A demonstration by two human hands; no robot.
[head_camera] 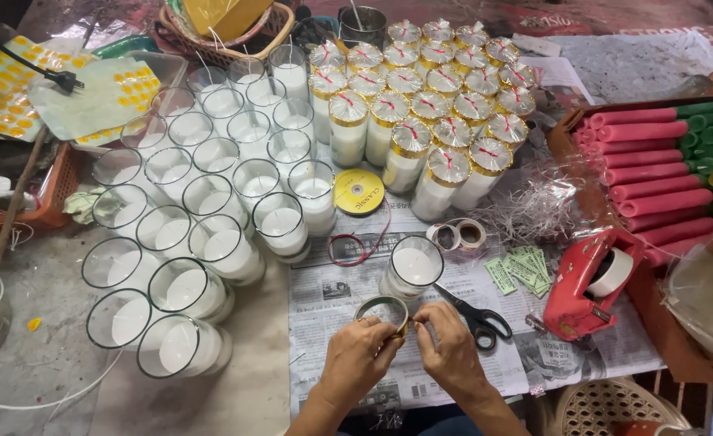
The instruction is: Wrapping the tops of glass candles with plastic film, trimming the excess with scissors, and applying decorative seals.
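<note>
Holding a roll of gold tape [382, 312] low in the frame, over the newspaper [332, 299] that covers the table, the left hand [362, 355] has its fingers curled tight around the ring's near rim. The right hand [451, 349] sits just beside it on the ring's right; thumb and forefinger are pinched together at the rim, seemingly on the loose tape end (too small to be sure). The ring lies nearly flat, its open centre facing up, and both hands touch it, the left carrying most of it. Directly beyond the roll stands a glass candle [411, 268], upright, clear-walled, filled with smooth white wax. Black-handled scissors [473, 316] lie just right of the right hand, blades pointing toward the candle. Further left, rows of plain glass candles [211, 194]; behind, a block of wrapped candles [429, 105] with crinkly clear tops, gold bands and red ties. A red tape dispenser [586, 282] rests to the right, hard plastic.
</note>
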